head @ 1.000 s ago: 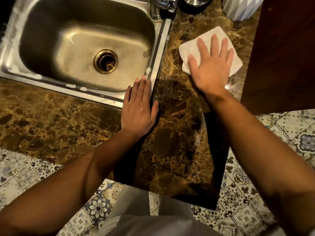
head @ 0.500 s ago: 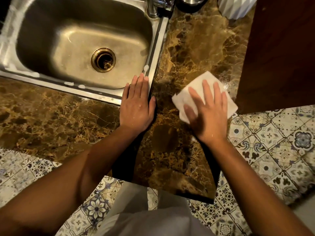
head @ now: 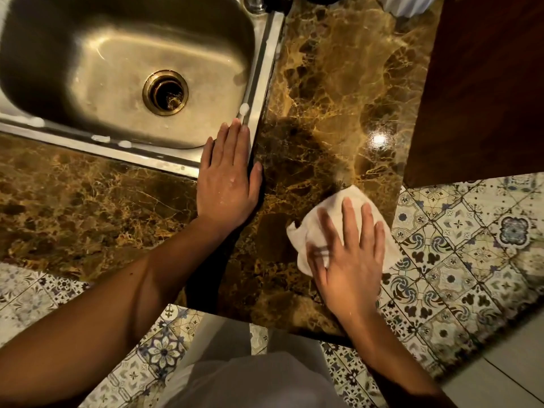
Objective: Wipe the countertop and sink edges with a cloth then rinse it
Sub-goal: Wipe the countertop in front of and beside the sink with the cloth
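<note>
A white cloth (head: 326,210) lies on the brown marble countertop (head: 338,92) near its right front edge. My right hand (head: 350,257) presses flat on the cloth with spread, straight fingers. My left hand (head: 228,178) rests flat on the front right corner of the steel sink's rim (head: 262,66), its thumb on the marble. Small blobs of white foam (head: 244,108) sit on the sink rim. The sink bowl holds only its brass drain (head: 165,92).
A dark wooden panel (head: 482,83) rises at the right of the counter. The tap base (head: 254,4) and a white ribbed object (head: 409,5) stand at the back edge. Patterned floor tiles (head: 471,240) show beyond the counter's front and right edges.
My right hand has slid the cloth from the back of the counter toward the front right edge. My left hand has stayed on the sink corner.
</note>
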`<state>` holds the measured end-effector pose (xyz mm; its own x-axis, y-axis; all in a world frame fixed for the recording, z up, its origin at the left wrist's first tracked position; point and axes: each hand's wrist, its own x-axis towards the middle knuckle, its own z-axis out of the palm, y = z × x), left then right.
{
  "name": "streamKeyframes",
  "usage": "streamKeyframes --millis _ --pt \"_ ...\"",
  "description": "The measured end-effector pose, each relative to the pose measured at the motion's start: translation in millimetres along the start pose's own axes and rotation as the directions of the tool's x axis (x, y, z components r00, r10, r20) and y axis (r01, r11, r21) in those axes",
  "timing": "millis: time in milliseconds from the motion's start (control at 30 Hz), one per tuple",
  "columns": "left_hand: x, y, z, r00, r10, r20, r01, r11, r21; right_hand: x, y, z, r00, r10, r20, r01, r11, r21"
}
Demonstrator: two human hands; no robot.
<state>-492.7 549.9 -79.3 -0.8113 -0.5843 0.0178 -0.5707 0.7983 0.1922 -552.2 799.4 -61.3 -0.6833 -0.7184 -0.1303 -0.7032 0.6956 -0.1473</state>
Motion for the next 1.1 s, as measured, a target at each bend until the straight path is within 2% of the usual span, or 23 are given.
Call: streamKeyframes --millis 167,233,367,467,600,733,900,1100 --pt "1 0 0 1.0 0.0 -0.014 0.0 1.0 0.001 77 -2 0 0.993 0.047 -0.111 -0.037 0.995 0.098" --pt "1 0 0 1.0 -0.001 -0.019 0.001 1.0 0.004 111 -2 -1 0.989 0.044 -0.138 -0.032 0.996 0.086" --pt "0 0 0 1.0 0.001 -0.016 -0.001 1.0 0.02 175 -3 -9 0.99 0.044 -0.137 -0.038 0.998 0.046" --pt "0 0 1 1.0 -0.006 -0.003 0.006 1.0 0.017 217 -3 -20 0.998 0.037 -0.058 -0.032 0.996 0.078" --pt "1 0 0 1.0 -0.002 -0.011 0.002 1.0 0.02 245 -6 -29 0.997 0.045 -0.063 -0.04 0.996 0.081" --pt "1 1 -1 1.0 -0.004 0.001 0.004 1.0 0.01 214 -11 -22 0.997 0.046 -0.063 -0.04 0.995 0.096" --pt "1 1 -2 1.0 -0.002 0.015 0.002 1.0 0.012 108 -11 -5 0.992 -0.013 -0.126 0.027 0.993 0.111" --pt "0 1 -2 1.0 0.006 0.0 -0.006 1.0 -0.005 -17 -5 -1 1.0 -0.011 -0.024 0.014 0.995 0.102"
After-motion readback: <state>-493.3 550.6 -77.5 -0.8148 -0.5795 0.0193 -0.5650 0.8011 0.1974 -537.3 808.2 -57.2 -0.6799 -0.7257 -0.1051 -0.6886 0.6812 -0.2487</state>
